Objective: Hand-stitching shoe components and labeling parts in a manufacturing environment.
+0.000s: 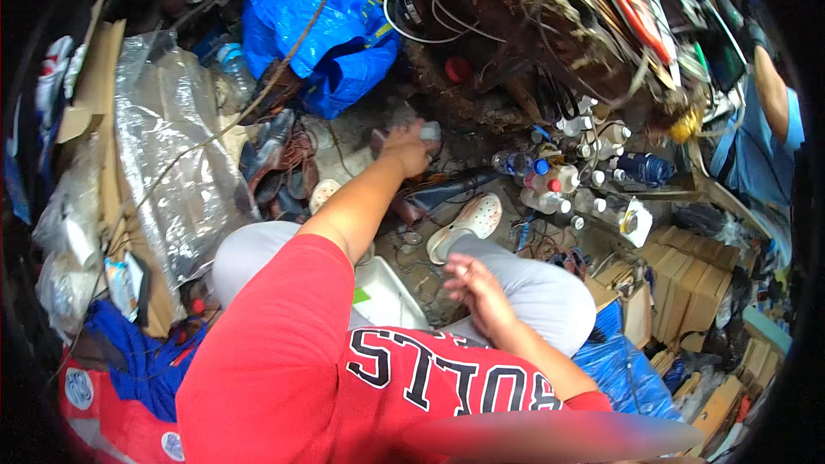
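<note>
My left hand (406,148) reaches forward over the cluttered floor, its fingers curled over a small pale grey object (429,131) with a pinkish thing (379,138) beside it. My right hand (478,290) hovers low over my right knee in grey trousers (541,288), fingers loosely apart and holding nothing. A white clog (468,223) is on my foot just ahead of that knee. A dark tube-like piece (447,192) lies between the left hand and the clog.
A blue plastic bag (318,34) lies at the back, with dark shoes (273,159) and a clear plastic sheet (172,146) to the left. Several bottles (563,182) stand at the right beside cardboard boxes (687,279). A white tray (388,294) sits between my knees. Another person's arm (771,90) shows far right.
</note>
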The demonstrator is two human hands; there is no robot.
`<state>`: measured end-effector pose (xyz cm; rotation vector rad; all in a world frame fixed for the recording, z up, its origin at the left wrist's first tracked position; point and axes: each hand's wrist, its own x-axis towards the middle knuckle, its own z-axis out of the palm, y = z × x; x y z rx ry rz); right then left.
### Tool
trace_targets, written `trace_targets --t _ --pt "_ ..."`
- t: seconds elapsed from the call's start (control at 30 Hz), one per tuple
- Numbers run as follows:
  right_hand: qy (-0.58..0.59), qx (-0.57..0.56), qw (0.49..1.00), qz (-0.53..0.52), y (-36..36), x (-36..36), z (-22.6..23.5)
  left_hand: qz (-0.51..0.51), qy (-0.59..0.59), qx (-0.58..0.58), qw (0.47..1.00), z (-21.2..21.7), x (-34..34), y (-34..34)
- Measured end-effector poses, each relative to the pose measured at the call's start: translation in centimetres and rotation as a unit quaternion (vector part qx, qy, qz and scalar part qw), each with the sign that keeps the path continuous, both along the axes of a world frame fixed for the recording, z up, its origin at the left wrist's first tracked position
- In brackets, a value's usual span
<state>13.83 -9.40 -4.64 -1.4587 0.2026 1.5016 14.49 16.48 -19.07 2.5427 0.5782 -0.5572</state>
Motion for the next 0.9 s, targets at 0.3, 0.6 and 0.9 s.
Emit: trace_targets --t 0.3,0.6,0.9 --pt "-0.066 0.089 0.968 -0.223 2.0 0.5 0.8 -0.027 -0.306 -0.227 0.924 13.6 -8.0 -6.6" --pt "0.029 0.21 0.974 -0.084 3.5 -0.4 4.0 -0.103 -0.339 -0.27 0.895 19.4 -13.1 -10.6" --pt "-0.144 0.128 0.979 0.062 3.3 -0.6 1.8 0.166 -0.314 -0.219 0.909 16.1 -5.7 0.4"
